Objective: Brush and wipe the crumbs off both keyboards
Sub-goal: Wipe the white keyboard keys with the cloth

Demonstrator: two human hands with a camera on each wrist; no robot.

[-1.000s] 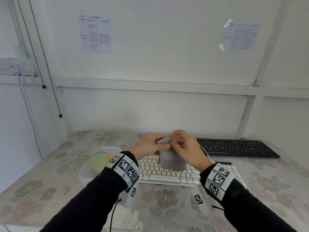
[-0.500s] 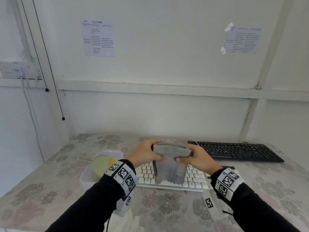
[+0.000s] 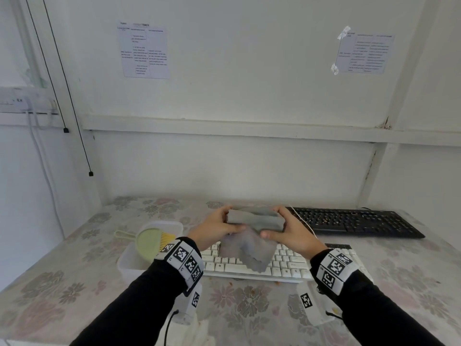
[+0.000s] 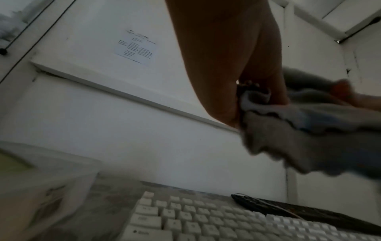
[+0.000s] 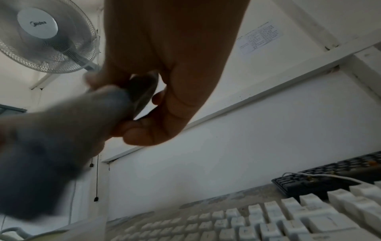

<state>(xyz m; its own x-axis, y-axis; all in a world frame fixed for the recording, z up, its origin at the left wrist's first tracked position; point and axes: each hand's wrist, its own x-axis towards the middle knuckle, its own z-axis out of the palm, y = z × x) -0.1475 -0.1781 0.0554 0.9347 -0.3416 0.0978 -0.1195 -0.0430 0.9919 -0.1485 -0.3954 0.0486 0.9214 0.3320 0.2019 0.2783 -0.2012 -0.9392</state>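
Both hands hold a grey cloth (image 3: pixel 254 221) in the air above the white keyboard (image 3: pixel 287 264). My left hand (image 3: pixel 219 227) grips the cloth's left end (image 4: pixel 268 107) and my right hand (image 3: pixel 287 229) grips its right end (image 5: pixel 115 101). The top of the cloth is folded into a thick band and a loose flap hangs down over the middle keys. The black keyboard (image 3: pixel 356 222) lies farther back on the right, with brown crumbs among its keys. A few crumbs lie on the table by the white keyboard's front edge.
A white plastic tub (image 3: pixel 139 260) stands left of the white keyboard, holding a green dustpan (image 3: pixel 147 243) and a yellow-bristled brush (image 3: pixel 166 239). A white cable (image 3: pixel 303 223) runs past the black keyboard's left end. The floral table (image 3: pixel 74 283) meets white walls behind and left. A wall fan (image 5: pixel 45 37) hangs above.
The hands have drawn apart, stretching the cloth's folded top edge wider between them. The cloth's hanging flap has dropped lower over the white keyboard.
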